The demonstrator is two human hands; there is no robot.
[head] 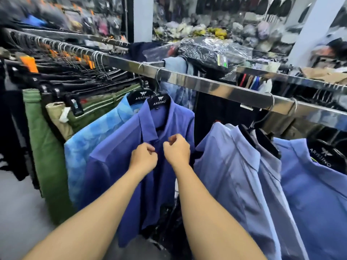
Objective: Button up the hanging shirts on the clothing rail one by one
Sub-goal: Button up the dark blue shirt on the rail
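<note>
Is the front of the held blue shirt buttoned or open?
Open at the neck: the shirt collar spreads apart; left hand and right hand pinch the front below. Lower down, cannot tell.

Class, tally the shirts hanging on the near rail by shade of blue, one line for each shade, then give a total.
Patterned light blue shirt: 1
Deep blue shirt: 1
Pale blue shirt: 1
Mid blue shirt, far right: 1
Total: 4

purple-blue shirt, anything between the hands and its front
Nothing visible does. The left hand and right hand are on the purple-blue shirt, pinching its front just below the collar.
</note>
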